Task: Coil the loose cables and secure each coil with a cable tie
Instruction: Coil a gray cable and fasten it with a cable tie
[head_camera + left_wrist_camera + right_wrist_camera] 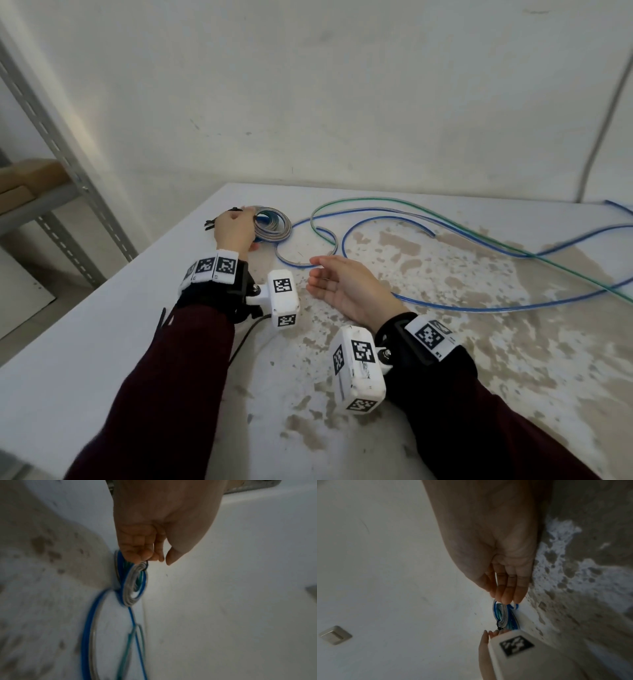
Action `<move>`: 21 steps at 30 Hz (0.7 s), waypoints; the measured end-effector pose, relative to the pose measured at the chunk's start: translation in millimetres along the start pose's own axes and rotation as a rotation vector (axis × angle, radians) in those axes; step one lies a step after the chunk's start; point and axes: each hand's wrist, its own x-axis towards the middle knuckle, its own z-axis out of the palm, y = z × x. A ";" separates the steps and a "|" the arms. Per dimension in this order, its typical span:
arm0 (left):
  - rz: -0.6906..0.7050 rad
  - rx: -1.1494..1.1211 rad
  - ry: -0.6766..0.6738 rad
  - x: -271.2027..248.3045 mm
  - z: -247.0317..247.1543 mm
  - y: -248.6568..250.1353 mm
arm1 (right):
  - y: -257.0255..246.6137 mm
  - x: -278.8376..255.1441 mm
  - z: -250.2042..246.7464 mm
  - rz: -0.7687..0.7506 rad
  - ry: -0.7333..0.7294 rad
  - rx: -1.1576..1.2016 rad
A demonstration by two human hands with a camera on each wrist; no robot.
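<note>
The left hand [234,230] sits at the far left of the table with its fingers curled around the rim of a small round coil of blue, green and clear-grey cable [273,224], holding it against the tabletop; in the left wrist view the fingertips [145,557] pinch the coil's edge just where a thin black cable tie [146,565] shows. More black ties [219,219] seem to lie just beyond that hand, though they are too small to make out clearly. The right hand [344,287] hovers palm-in, fingers straight and loosely spread, holding nothing, near a loop of loose cable. From the coil, long blue, green and clear-grey cable strands [445,228] trail out in wide curves across the white, patchily worn table [462,359] towards its right edge, where they leave the view. Judging by this, the task is under way but far from finished: one compact coil exists, whether its tie is fully cinched cannot be told, and most of the cable length is left to wind and tie. A grey slotted-metal shelf upright [65,161] stands at the left against the pale wall.
</note>
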 end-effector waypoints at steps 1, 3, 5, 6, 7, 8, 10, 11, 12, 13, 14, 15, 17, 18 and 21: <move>-0.019 -0.055 -0.063 -10.2 3.5 0.4 | -3.9 -1.8 -1.1 0.003 0.001 -0.033; -0.061 -0.140 -0.180 -33.0 9.4 -0.5 | -16.5 -5.3 -6.9 -0.045 0.047 -0.155; -0.086 -0.172 -0.282 -55.0 13.7 -5.0 | -33.4 -10.5 -15.7 -0.138 0.153 -0.336; -0.092 -0.188 -0.321 -64.2 15.5 -7.6 | -42.3 -13.4 -19.7 -0.173 0.210 -0.454; -0.099 -0.211 -0.349 -72.5 17.1 -9.6 | -49.6 -15.8 -23.4 -0.187 0.257 -0.580; -0.103 -0.230 -0.369 -79.0 18.4 -11.9 | -55.2 -16.7 -26.3 -0.171 0.288 -0.716; -0.085 -0.235 -0.409 -90.8 20.9 -13.8 | -62.1 -17.7 -29.0 -0.091 0.279 -1.054; -0.070 -0.223 -0.427 -95.6 21.5 -14.4 | -63.9 -18.3 -29.1 -0.042 0.247 -1.241; -0.057 -0.208 -0.442 -99.9 21.6 -14.6 | -64.5 -18.3 -29.3 0.006 0.218 -1.398; -0.052 -0.197 -0.453 -103.4 21.2 -14.8 | -65.2 -20.6 -28.9 0.045 0.201 -1.502; -0.049 -0.188 -0.461 -105.8 20.5 -15.2 | -65.3 -22.5 -29.3 0.067 0.193 -1.559; -0.042 -0.180 -0.471 -107.5 19.7 -15.5 | -65.2 -25.4 -30.2 0.078 0.177 -1.572; -0.026 -0.162 -0.490 -109.6 18.5 -15.7 | -64.8 -35.2 -30.7 0.096 0.093 -1.465; -0.021 -0.155 -0.490 -110.2 18.2 -15.4 | -65.9 -42.8 -30.5 0.096 0.043 -1.349; -0.023 -0.144 -0.460 -111.0 18.1 -13.1 | -77.4 -76.4 -30.5 0.005 -0.026 -1.145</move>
